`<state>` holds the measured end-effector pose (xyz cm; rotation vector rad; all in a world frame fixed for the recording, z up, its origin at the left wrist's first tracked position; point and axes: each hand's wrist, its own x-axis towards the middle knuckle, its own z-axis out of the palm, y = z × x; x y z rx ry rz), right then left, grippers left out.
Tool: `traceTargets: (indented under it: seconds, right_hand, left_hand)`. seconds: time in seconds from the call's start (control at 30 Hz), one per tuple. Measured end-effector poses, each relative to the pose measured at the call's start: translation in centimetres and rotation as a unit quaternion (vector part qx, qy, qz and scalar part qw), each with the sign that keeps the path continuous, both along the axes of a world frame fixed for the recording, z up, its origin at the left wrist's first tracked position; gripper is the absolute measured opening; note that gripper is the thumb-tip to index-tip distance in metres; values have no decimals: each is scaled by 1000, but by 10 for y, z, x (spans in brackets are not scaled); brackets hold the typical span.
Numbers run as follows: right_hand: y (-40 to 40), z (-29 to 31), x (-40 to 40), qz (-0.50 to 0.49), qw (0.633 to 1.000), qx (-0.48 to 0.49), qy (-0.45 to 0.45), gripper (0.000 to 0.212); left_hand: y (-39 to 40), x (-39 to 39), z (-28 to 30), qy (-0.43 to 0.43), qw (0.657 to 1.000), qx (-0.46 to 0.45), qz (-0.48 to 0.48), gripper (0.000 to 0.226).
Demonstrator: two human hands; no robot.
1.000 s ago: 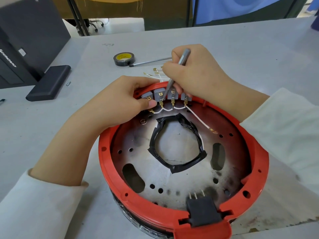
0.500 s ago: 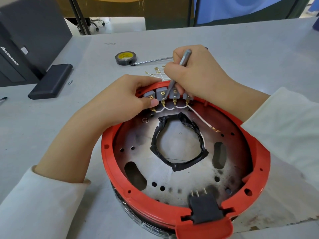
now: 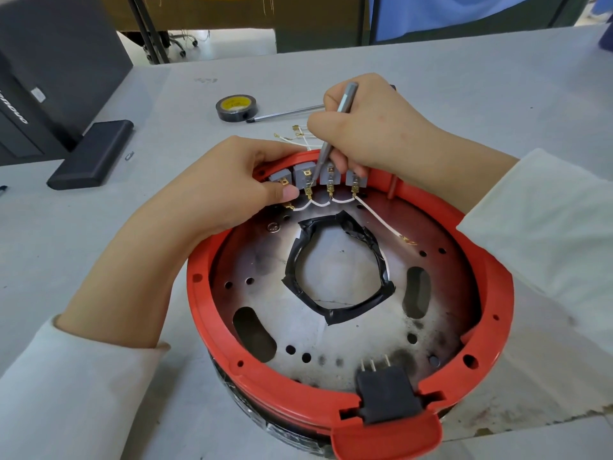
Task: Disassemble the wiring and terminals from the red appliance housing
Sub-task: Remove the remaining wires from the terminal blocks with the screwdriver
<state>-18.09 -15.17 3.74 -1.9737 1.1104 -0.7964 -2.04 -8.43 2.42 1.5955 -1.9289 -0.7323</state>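
Right hand [image 3: 368, 127] fingers curled round a grey metal tool [image 3: 333, 127], tip down at the second grey terminal block [image 3: 304, 175] on the far rim. Left hand [image 3: 229, 187] gripping the leftmost block [image 3: 280, 177], thumb pressed just beside it. Red housing [image 3: 335, 416] on the grey table [image 3: 464, 78]; white jumper wires [image 3: 341, 200] looping between brass terminals. Beyond: tape roll [image 3: 236, 108], loose wires [image 3: 298, 136].
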Motion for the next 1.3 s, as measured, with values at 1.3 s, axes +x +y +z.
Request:
traceTargets:
  seconds: [1.3]
  right_hand:
    - [9,2,-15,-17,983,15,-182,36]
  left_hand:
    - [-2,-21,5,-202,975,-35,85,47]
